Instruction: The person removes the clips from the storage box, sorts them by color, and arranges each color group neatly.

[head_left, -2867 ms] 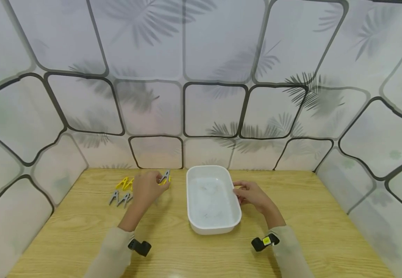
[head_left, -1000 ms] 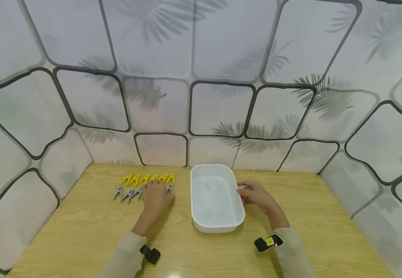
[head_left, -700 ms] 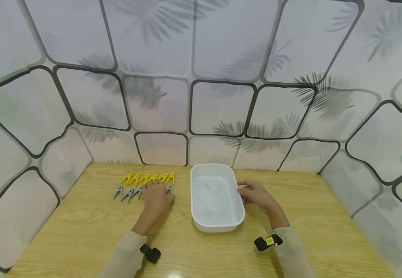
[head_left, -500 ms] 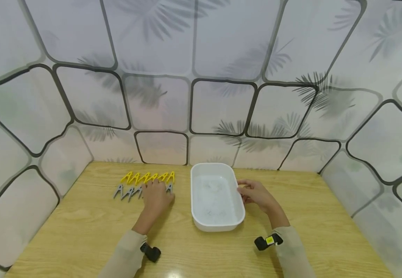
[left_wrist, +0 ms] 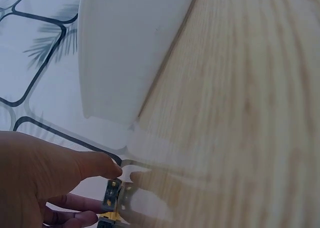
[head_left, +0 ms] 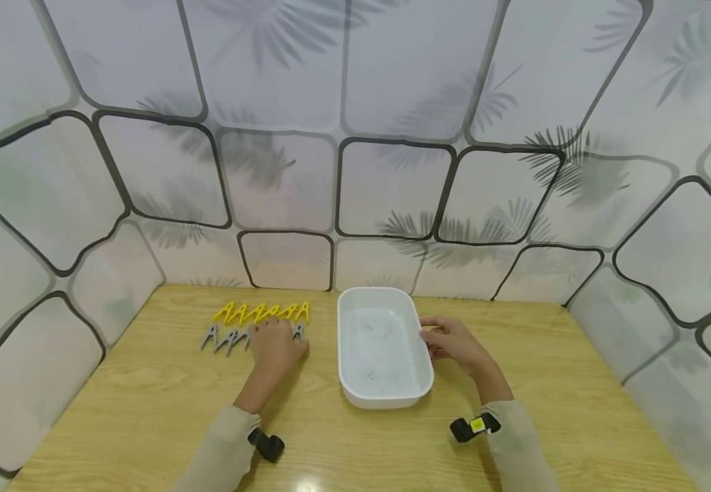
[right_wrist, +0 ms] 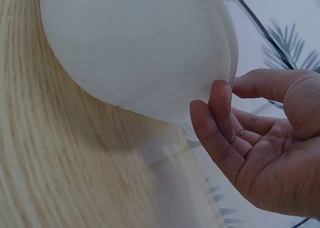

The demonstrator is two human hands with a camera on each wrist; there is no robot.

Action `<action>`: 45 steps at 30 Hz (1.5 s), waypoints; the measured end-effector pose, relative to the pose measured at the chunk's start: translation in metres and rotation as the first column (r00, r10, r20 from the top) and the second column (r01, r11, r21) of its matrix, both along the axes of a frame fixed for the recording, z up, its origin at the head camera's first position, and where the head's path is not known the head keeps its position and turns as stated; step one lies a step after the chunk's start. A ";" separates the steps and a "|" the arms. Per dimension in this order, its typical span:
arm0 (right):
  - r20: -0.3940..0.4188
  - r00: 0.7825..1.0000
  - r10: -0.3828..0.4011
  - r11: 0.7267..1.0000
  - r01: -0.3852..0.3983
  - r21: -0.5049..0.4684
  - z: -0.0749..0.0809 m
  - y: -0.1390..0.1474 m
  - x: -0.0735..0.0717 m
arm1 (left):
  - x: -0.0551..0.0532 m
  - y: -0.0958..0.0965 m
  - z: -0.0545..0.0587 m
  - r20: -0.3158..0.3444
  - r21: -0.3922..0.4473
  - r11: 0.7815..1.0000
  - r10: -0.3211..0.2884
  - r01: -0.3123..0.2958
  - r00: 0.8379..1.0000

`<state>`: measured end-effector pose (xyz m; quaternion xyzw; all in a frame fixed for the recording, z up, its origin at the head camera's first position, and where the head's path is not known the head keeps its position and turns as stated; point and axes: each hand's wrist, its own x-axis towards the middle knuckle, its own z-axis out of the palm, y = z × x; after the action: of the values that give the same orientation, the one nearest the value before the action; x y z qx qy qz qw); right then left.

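In the head view my left hand (head_left: 275,347) lies over the row of grey clothespins (head_left: 212,335), its fingers spread and its thumb beside the rightmost one. Part of the row is hidden under the hand. The left wrist view has a grey clothespin (left_wrist: 111,192) between the thumb side and the other fingers, with a gap around it. My right hand (head_left: 454,346) pinches the right rim of a white rectangular plastic tub (head_left: 385,402) with thumb and forefinger. The pinch shows closer in the right wrist view, the tub's side wall (right_wrist: 135,48) beside the curled fingers.
Behind the grey row lies a row of several yellow clothespins (head_left: 258,313). The tub stands on a wooden table (head_left: 343,451), right of both rows. A wall covering (head_left: 380,191) with a stone pattern rises along the back and sides.
My left hand, earlier pinching a grey clothespin near the yellow row, has come down onto the grey row and stays still. My right hand keeps its hold on the tub; the head view shifted slightly.
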<state>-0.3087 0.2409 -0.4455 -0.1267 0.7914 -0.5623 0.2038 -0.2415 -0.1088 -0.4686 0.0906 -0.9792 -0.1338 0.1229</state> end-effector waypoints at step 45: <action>-0.449 0.890 -0.079 0.967 0.178 0.182 0.036 -0.007 0.002 | -0.027 0.020 0.039 -0.405 0.018 0.904 -0.383 0.426 0.830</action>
<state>-0.3066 0.2341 -0.4091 -0.1739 0.8804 -0.4412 -0.0045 -0.2683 -0.0883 -0.4293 -0.1411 -0.9227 -0.2246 0.2800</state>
